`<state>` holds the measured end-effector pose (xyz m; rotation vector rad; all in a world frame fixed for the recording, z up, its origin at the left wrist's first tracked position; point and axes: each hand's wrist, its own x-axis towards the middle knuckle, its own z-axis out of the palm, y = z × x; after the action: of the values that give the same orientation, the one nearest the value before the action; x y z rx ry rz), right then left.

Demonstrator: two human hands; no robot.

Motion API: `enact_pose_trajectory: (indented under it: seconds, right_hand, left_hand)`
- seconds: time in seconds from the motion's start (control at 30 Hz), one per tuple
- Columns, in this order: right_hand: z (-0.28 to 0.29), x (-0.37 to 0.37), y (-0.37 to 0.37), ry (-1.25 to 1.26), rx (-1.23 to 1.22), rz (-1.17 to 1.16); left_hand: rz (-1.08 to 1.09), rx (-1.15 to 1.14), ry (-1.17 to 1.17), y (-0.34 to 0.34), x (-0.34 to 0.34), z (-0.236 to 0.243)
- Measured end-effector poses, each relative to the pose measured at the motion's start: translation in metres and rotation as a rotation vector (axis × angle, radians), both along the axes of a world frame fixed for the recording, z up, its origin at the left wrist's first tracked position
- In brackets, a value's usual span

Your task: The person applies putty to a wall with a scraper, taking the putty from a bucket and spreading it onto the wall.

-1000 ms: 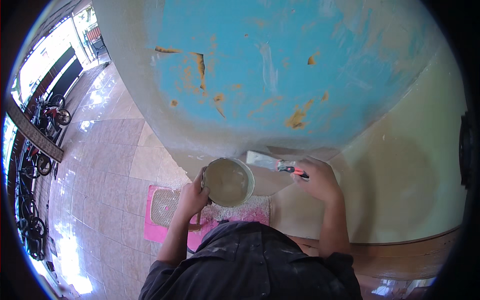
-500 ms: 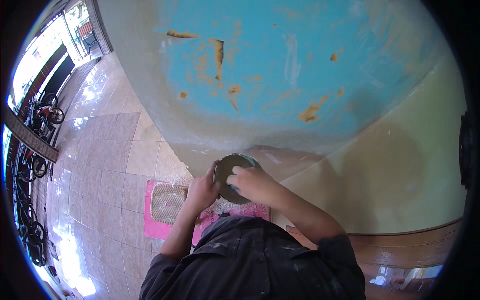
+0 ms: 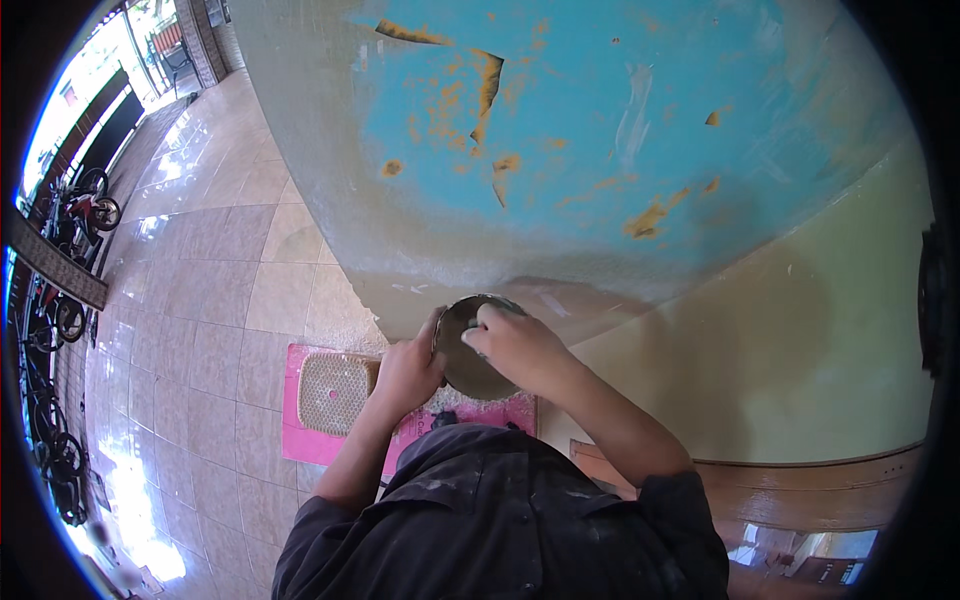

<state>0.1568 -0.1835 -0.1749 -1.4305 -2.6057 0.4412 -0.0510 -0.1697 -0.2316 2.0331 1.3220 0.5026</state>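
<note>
On the left of the frame, a pale perforated stool (image 3: 333, 393) stands on a pink sheet (image 3: 308, 446). Just right of it, near the centre, is a round container (image 3: 478, 382), lying immediately right of the left hand (image 3: 408, 372) and below and left of the right hand's knuckles. The left hand is closed on the container's left side, its fingers curled about the rim. The right hand (image 3: 522, 347) reaches over the container's upper right rim, fingers bent inward over the opening; whether they pinch anything is hidden.
</note>
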Motion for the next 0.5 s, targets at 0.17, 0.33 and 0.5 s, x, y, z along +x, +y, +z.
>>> enact_pose_trajectory:
  seconds: [0.17,0.33,0.5]
  right_hand:
    - [0.015,0.003,-0.009,-0.055,-0.127,0.143]
    - [0.006,0.01,-0.012,-0.029,-0.005,0.07]
    - [0.022,0.027,-0.022,0.047,-0.002,0.121]
  left_hand:
    - [-0.027,0.018,-0.032,-0.003,0.002,-0.005]
    - [0.038,0.043,-0.046,-0.015,0.015,0.004]
    - [0.063,0.082,0.07,-0.031,0.021,0.004]
